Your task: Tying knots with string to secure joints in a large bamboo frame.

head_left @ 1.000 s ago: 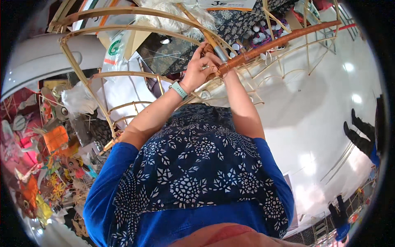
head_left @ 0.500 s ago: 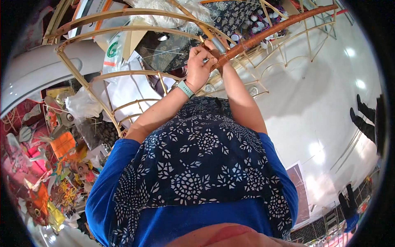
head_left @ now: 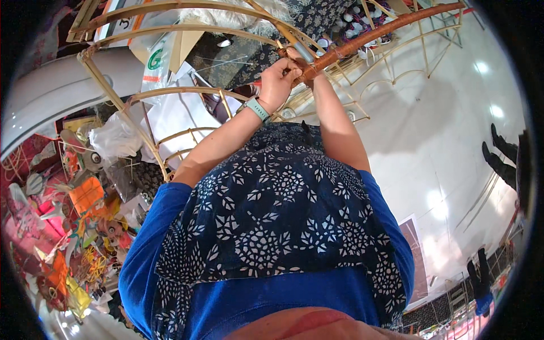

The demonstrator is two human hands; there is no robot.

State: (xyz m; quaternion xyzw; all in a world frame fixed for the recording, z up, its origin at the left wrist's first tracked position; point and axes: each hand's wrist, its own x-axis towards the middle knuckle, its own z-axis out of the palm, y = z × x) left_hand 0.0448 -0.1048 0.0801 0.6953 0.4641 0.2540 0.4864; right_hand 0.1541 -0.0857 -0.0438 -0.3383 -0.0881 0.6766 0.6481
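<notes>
So both hands are up at about 12 o'clock, working the joint where a brown-wrapped pole (head_left: 391, 25) crosses the bamboo frame (head_left: 170, 31). The left hand (head_left: 277, 82), with a teal wristband (head_left: 258, 109) below it, is curled closed around that crossing, fingers pressed together on what looks like a binding. The right hand (head_left: 299, 59) is tucked just behind it at the same spot, and honestly I can't tell whether it's pinching something or just bracing, since the left hand covers most of it.

What I'd worry about: the pole runs long out toward 2 o'clock, so if the hold slips, its weight could lever the joint loose and the wrap unwinds. The thin bamboo strips could also crack if pulled too tight.

Hard to read: any string or tape at the joint is too small to see. The frame is cut off at the top edge. The pile of colourful paper pieces (head_left: 68, 226) at 8 o'clock is a blur of shapes
</notes>
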